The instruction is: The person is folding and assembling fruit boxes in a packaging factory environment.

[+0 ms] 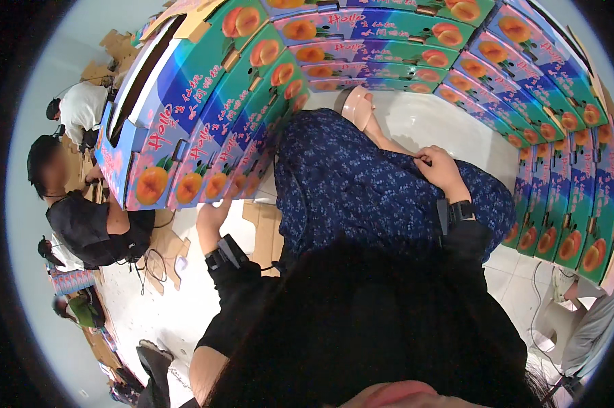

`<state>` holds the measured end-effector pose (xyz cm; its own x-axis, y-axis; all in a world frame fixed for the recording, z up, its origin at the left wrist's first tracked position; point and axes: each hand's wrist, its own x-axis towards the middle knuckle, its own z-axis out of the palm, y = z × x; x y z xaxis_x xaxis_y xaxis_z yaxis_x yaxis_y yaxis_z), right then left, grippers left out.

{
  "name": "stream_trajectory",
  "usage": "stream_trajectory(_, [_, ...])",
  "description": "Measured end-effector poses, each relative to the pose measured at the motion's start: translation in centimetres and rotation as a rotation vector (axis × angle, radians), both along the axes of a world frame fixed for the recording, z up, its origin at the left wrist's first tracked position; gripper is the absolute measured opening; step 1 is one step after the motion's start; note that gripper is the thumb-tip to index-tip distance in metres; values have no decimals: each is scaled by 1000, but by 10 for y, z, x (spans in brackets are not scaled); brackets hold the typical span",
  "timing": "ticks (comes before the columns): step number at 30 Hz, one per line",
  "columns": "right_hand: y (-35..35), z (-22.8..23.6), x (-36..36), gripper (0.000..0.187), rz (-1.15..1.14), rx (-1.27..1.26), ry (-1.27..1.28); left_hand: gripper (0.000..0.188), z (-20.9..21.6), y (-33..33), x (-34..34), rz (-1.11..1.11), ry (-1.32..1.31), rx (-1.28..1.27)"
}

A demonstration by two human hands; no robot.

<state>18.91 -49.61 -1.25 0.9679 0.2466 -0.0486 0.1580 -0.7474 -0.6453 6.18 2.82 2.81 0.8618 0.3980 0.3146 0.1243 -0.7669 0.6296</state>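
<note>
At the lower edge of the left stack of printed fruit cartons [205, 129] is my left hand [215, 216]. It reaches up against the near end of the stack, and the fingertips are partly hidden there, so its grip is unclear. My right hand [444, 171] lies over my dark blue flowered skirt [347, 183]. Its fingers are curled together in a pinch at the cloth. The cartons are green, blue and pink with peach pictures. The top carton [158, 75] of the left stack has a long dark slot in its side.
More carton stacks stand ahead [382, 51] and to the right [565, 197], curving round me. Flat brown cardboard [262, 228] lies on the white floor by my left hand. A seated person in black [82, 224] works at the left; cables [158, 265] lie nearby.
</note>
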Motion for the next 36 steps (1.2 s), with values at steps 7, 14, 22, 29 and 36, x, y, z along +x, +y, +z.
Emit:
stream_trajectory(7, [-7,-4,-5,19,43,50,-49,51,48,-88,43,-390,887,-91])
stream_trajectory(14, [-4,7,-11,22,50,72,2,30,132,-167,91,-671,326,196])
stream_trajectory(22, [-2,6,-13,22,71,18,-56,52,208,-152,87,-199,-767,452])
stream_trajectory(29, [-3,4,-7,23,53,46,3,75,196,-102,52,364,-433,675])
stream_trajectory(36, [0,8,-8,24,79,15,-20,81,184,-105,46,431,-68,862])
